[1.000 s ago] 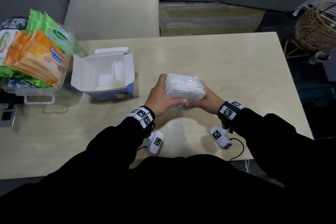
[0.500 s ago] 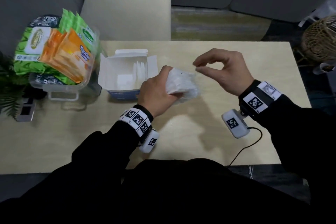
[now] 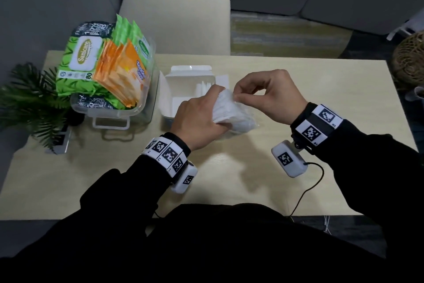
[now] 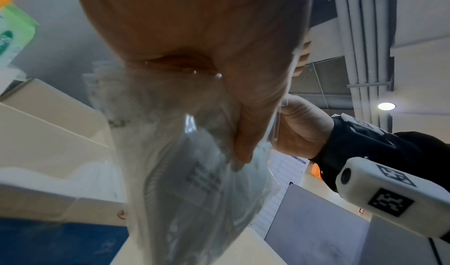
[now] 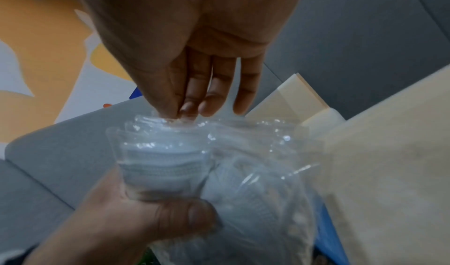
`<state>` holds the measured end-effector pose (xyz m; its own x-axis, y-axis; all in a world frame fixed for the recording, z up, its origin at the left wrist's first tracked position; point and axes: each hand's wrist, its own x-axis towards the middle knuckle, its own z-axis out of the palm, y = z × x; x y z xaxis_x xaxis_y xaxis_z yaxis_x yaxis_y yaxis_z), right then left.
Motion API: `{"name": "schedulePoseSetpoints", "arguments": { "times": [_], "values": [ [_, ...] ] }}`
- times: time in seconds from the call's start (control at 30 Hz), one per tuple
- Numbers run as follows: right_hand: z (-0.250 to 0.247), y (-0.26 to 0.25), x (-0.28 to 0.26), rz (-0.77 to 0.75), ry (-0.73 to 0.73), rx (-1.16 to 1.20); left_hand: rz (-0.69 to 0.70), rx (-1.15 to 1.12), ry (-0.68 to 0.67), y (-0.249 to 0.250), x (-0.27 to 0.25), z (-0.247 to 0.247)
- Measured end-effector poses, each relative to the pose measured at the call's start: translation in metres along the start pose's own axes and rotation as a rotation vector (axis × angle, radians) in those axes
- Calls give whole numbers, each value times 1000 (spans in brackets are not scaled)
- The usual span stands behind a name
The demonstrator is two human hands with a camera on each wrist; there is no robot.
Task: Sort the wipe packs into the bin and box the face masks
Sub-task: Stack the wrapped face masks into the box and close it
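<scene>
My left hand (image 3: 202,119) grips a clear plastic bag of white face masks (image 3: 234,114) just above the table, right of the open white and blue mask box (image 3: 190,83). With thumb and fingertips my right hand (image 3: 263,96) pinches the bag's top edge (image 5: 170,121). In the right wrist view the left thumb (image 5: 185,213) presses the bag of masks (image 5: 219,173) from below. The left wrist view shows the bag (image 4: 190,173) hanging under the left palm beside the box's flaps (image 4: 48,134). Green and orange wipe packs (image 3: 110,69) stand in the clear bin (image 3: 114,115) at the left.
The pale wooden table (image 3: 321,90) has bare room to the right and front. A cream chair (image 3: 174,18) stands behind it. A green plant (image 3: 29,103) sits at the left edge, a wicker basket (image 3: 410,60) off the right side. A black cable (image 3: 307,191) trails from my right wrist.
Both hands held the bag of masks together; then the right hand let go and lifted. Now it has come back down and pinches the bag's top, while the left hand moved the bag toward the box.
</scene>
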<state>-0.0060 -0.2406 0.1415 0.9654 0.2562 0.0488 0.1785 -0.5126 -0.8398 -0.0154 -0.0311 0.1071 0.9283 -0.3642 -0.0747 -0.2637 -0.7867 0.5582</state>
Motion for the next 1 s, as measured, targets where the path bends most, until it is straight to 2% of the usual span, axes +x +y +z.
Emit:
{"name": "schedulePoseSetpoints", "arguments": {
  "times": [0.17,0.27,0.37,0.47,0.5,0.53,0.63,0.8,0.9,1.0],
  "values": [
    [11,-2,14,73,-82,156,-14,-120,-83,-17,0,-9],
    [17,-2,21,139,-4,256,-31,-195,-60,-27,-1,-12],
    [17,4,26,271,109,250,-114,-407,114,-45,0,-21],
    [19,6,38,477,-27,511,-211,-612,371,-63,8,-36],
    [21,4,45,466,-95,566,-213,-658,428,-64,12,-41],
    [23,3,54,399,-154,524,-200,-695,478,-64,16,-45],
    [30,-4,89,206,-233,250,-154,-712,607,-58,27,-51],
    [38,-9,148,136,-343,88,-214,-620,718,-53,33,-36],
    [48,1,165,134,-392,9,-276,-579,709,-57,33,-23],
    [59,14,173,159,-425,-68,-336,-528,597,-67,28,-11]
  ]
}}
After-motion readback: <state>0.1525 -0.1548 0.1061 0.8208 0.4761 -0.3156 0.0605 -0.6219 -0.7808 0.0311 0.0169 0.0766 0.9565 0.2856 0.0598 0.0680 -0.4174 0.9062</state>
